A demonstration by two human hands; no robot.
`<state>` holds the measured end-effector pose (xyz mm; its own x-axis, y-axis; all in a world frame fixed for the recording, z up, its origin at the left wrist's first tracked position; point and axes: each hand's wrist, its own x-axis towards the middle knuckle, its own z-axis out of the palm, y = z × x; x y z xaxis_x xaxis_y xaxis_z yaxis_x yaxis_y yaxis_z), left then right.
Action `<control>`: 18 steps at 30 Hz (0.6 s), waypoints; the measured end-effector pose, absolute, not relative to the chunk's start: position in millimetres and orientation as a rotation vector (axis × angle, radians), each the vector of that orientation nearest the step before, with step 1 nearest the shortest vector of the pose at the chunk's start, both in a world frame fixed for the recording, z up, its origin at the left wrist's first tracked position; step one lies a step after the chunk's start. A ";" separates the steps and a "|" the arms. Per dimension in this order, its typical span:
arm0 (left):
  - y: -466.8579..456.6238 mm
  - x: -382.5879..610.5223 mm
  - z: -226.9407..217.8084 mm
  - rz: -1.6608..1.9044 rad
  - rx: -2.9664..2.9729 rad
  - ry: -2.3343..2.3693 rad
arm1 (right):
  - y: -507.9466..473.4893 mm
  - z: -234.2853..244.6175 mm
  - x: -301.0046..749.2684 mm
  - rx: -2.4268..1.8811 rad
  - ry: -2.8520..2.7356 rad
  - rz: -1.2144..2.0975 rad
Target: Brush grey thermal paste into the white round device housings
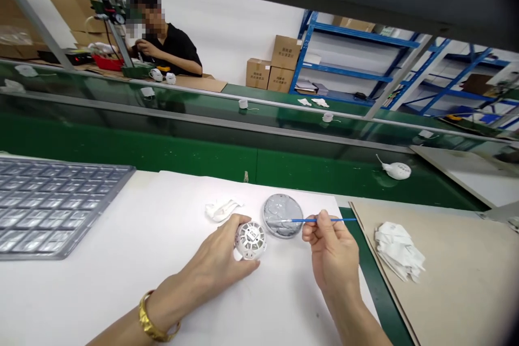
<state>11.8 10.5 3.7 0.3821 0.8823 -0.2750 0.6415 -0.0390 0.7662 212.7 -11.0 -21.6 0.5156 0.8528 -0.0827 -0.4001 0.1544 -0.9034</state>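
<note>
My left hand [219, 254] grips a round white slotted housing [251, 240] by its edge, its vented face with a small label turned up. In my right hand [334, 251] is a thin blue brush [343, 220], pinched between thumb and fingers. Its tip reaches over a round shallow dish [300, 230] of grey paste [281, 211], just beyond and to the right of the housing. Whether the tip touches the paste I cannot tell. A crumpled white tissue [222, 210] lies behind my left hand on the white sheet [251, 303].
A clear plastic compartment tray [97, 200] lies at left. Folded white tissues [399, 251] rest on a brown board [458, 286] at right. Beyond, a green conveyor [194, 154] carries a white corded part [397, 170]. Across it, a co-worker [176, 46] sits handling something small.
</note>
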 end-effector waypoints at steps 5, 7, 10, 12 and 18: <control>9.1 10.2 5.8 0.354 1.738 1.308 | -22.5 -26.7 197.8 -1.160 -0.677 0.914; 8.8 9.6 7.9 0.349 1.725 1.278 | -24.0 -29.3 196.7 -1.190 -0.716 0.892; 8.9 9.0 7.5 0.359 1.732 1.272 | -24.8 -32.6 196.4 -1.218 -0.754 0.870; 9.1 8.8 5.7 0.383 1.742 1.274 | -25.4 -34.4 196.0 -1.229 -0.774 0.868; 9.9 7.9 7.8 0.392 1.716 1.237 | -28.1 -38.4 196.7 -1.255 -0.848 0.840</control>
<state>7.9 9.9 7.8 0.4363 0.8626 -0.2560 0.5580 -0.0362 0.8290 196.7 -28.1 -38.4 0.4484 0.8907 0.0751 -0.0669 0.1173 -0.9908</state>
